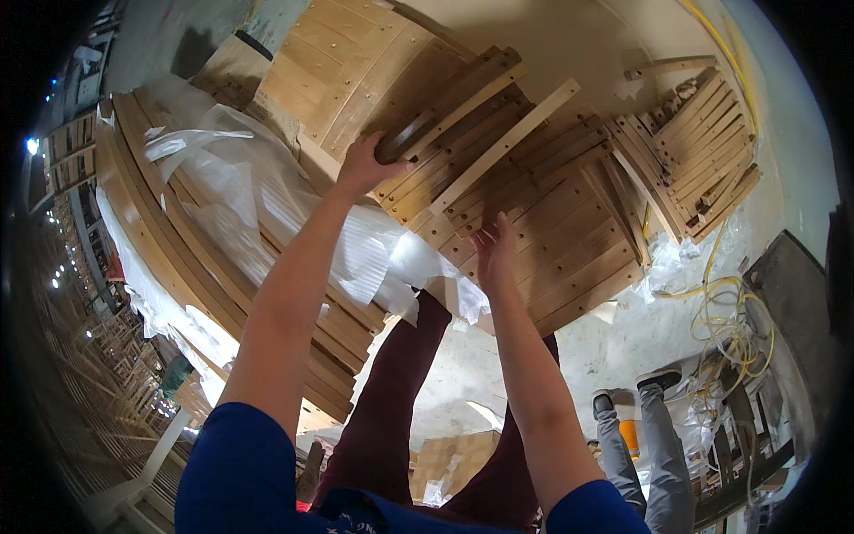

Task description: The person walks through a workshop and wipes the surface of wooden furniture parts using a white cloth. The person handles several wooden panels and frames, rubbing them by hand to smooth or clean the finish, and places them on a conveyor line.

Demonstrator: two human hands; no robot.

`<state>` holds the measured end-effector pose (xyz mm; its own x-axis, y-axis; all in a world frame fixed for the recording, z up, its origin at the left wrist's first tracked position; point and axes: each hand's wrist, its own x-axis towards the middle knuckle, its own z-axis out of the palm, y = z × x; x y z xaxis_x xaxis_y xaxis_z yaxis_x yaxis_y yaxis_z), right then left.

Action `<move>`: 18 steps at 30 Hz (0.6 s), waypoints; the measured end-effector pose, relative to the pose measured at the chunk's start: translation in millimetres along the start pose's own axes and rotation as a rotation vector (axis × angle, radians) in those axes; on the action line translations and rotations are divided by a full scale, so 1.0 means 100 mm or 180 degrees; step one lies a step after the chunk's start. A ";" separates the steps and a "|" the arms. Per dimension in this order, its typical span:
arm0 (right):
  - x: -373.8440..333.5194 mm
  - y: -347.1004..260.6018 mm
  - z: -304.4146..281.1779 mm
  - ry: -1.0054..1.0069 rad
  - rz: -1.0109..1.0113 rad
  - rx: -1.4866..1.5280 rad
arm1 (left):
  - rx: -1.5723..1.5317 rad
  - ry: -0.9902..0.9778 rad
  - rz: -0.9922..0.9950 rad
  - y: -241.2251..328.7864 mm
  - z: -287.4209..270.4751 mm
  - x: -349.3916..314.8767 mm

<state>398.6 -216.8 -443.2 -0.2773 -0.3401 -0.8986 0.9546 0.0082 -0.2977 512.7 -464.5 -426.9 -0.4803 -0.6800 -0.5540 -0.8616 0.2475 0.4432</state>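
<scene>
My left hand [363,169] is closed on the near end of a dark-edged wooden slat [418,132], thumb on one side and fingers on the other. This slat lies among several others on a pile of wooden panels. A pale, narrow slat [507,144] rests slantwise across the pile to its right. My right hand [495,256] is open, fingers apart and curved, holding nothing. It hovers by the near edge of a slatted wooden panel [569,240] dotted with dark holes; whether it touches the wood I cannot tell.
Long curved wooden rails [182,240], partly covered by white foam wrap [258,169], lie at left. More slatted pieces [703,151] are stacked at right. Yellow cable [734,311] tangles on the floor. Another person's grey-trousered legs [667,445] stand at lower right, beyond a cardboard box [458,458].
</scene>
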 end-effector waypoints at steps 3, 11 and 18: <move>0.00 -0.22 0.08 -0.0004 -0.0127 -0.0154 | -0.0340 0.0042 -0.0097 0.06 0.05 0.01; 0.87 -2.07 0.37 -0.0410 -0.0931 -0.1141 | -0.0148 0.0209 0.0009 1.50 0.02 1.12; 0.92 -2.54 0.60 -0.0430 -0.0884 -0.1494 | 0.1441 0.1653 0.0570 2.06 0.24 1.50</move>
<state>137.3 -306.2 -430.5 -0.4654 -0.5065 -0.7259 0.6884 0.3083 -0.6565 259.1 -498.8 -435.6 -0.5777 -0.8151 -0.0426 -0.8144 0.5721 0.0973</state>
